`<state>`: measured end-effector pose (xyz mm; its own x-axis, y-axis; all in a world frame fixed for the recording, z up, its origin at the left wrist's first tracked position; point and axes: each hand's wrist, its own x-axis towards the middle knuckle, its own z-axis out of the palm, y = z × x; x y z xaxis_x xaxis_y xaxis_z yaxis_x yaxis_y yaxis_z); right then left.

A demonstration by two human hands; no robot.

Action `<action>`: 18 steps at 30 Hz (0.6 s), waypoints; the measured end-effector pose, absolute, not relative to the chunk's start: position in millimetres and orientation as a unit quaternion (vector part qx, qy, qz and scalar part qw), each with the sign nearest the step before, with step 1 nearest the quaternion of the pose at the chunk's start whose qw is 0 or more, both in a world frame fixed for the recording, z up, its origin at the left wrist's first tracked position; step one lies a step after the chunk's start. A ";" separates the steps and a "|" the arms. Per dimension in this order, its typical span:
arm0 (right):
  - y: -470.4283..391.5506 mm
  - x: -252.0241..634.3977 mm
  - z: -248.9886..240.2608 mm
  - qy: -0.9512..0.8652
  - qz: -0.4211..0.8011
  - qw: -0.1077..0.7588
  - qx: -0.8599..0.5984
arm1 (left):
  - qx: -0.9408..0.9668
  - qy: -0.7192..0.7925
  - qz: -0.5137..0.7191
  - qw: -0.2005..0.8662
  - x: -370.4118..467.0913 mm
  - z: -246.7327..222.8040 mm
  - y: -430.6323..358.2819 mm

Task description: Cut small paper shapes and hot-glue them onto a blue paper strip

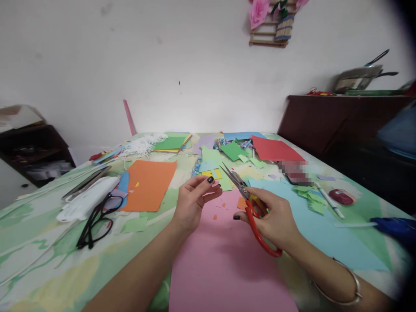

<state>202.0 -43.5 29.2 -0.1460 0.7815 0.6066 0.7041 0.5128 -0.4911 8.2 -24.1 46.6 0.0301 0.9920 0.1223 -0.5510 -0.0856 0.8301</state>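
My right hand [276,216] is closed round a pair of scissors [256,229] with red handles, its thumb stretched out to the left. The metal blades point up and left, slightly apart, towards my left hand [191,201]. That hand is closed in a pinch, thumb against fingers; a small pinkish bit seems to show at the fingertips, too small to make out. Below both hands lies a large pink sheet of paper [227,264], with tiny orange scraps [215,217] on it. A light blue sheet [325,234] extends to the right, partly behind my right hand.
Left on the patterned tablecloth are black glasses [97,225], a white power strip [89,199], a phone [86,182] and an orange sheet [151,184]. Farther back lie white string [143,145], green papers [170,143] and a red sheet [276,149]. A glue gun [394,229] sits at right.
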 end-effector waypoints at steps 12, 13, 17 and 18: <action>-46.1 200.0 25.7 -0.787 0.015 0.411 -0.460 | 0.482 0.327 0.630 0.513 13.9 43.4 -27.8; -46.2 199.8 25.6 -0.788 0.010 0.408 -0.460 | 0.484 0.330 0.627 0.513 14.1 43.0 -27.8; -46.7 198.9 25.5 -0.792 -0.005 0.408 -0.453 | 0.507 0.335 0.609 0.510 14.5 42.7 -27.4; -46.8 198.6 25.5 -0.793 -0.008 0.410 -0.450 | 0.514 0.334 0.606 0.508 14.6 42.8 -27.3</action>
